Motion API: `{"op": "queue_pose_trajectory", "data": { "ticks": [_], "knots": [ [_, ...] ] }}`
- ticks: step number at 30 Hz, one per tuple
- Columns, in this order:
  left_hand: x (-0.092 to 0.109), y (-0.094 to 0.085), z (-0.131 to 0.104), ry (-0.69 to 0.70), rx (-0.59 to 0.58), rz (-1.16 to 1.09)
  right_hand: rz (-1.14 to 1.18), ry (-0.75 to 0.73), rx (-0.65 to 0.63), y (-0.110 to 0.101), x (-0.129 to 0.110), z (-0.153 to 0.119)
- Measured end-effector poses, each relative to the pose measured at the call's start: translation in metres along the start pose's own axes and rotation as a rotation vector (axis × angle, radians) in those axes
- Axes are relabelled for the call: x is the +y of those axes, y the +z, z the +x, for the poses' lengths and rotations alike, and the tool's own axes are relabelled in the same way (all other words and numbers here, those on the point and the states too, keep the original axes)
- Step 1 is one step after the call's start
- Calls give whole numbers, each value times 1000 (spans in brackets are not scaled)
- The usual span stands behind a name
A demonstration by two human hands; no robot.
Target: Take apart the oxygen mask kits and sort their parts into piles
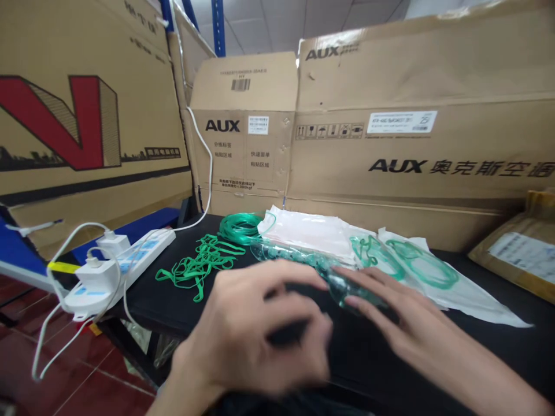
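A row of clear green plastic masks [289, 254], nested together, lies across the black tabletop. At its near end, my right hand [385, 300] has its fingers and thumb around a clear green mask [342, 289]. Motion blurs my left hand [264, 329], which hovers in front of the row with curled fingers; whether anything is in it does not show. Left of the masks is a tangle of green elastic straps [203, 263]. Behind them sits a coil of clear green tubing [240, 228].
White packets [310, 228] lie behind the masks; green tubing [427, 266] shows at the right. A power strip [143, 248] with plugged-in chargers and white cables lines the left edge. Tall cardboard boxes [347, 156] wall off the back; a taped brown parcel [520, 248] is at right.
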State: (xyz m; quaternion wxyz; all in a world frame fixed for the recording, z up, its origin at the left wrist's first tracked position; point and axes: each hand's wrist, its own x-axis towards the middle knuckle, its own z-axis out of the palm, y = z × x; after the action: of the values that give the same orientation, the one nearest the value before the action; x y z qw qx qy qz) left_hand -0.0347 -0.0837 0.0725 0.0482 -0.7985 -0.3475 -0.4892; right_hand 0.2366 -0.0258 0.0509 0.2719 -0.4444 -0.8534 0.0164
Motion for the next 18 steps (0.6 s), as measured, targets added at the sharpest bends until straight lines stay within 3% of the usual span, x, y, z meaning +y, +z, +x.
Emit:
{"op": "queue_pose_trajectory", "data": {
  "ticks": [5, 8, 11, 18],
  "knots": [
    [-63, -17, 3, -510, -436, 270, 105, 58, -121, 33, -4, -22],
    [-92, -16, -7, -699, -605, 278, 90, 120, -121, 48, -1, -30],
    [-105, -11, -14, -743, -685, 220, 105, 121, -146, 52, 0, -32],
    [-113, -5, -18, -715, -766, 174, 94, 127, -180, 41, -4, -31]
  ]
}}
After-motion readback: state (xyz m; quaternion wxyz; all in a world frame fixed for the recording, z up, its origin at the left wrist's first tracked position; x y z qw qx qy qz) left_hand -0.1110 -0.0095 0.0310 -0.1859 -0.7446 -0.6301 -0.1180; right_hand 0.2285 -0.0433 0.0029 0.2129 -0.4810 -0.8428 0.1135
